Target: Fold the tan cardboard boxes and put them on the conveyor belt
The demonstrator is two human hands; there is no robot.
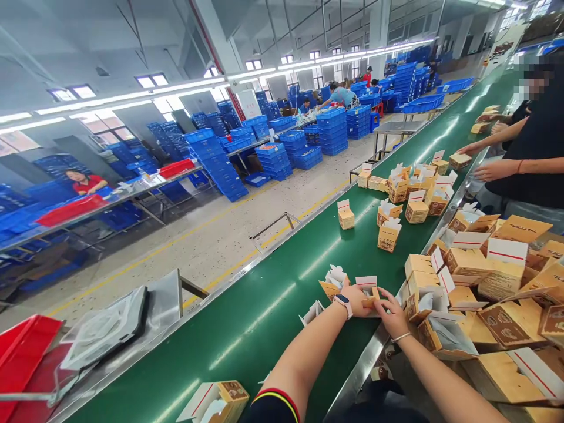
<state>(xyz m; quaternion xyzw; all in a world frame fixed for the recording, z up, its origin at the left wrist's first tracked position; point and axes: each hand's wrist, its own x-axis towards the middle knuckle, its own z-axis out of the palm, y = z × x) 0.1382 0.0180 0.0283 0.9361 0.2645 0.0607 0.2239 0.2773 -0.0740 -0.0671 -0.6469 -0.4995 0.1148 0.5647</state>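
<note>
Over the green conveyor belt, my left hand [356,301] and my right hand [393,316] meet at a small tan cardboard box [366,283]. Its white flap with a red stripe stands up. My left fingers wrap its near side, while my right fingertips pinch its right edge by a raised tan flap. Much of the box is hidden behind my hands. Just left of my left hand is an open box [333,281] with white lining poking out. Another open box [312,312] sits partly behind my left forearm.
The green belt [264,305] runs diagonally, with several open boxes [389,235] farther along. A large pile of boxes [502,264] lies right of the metal edge. One open box [220,402] lies near front. A co-worker's hand [496,170] reaches over the belt at right.
</note>
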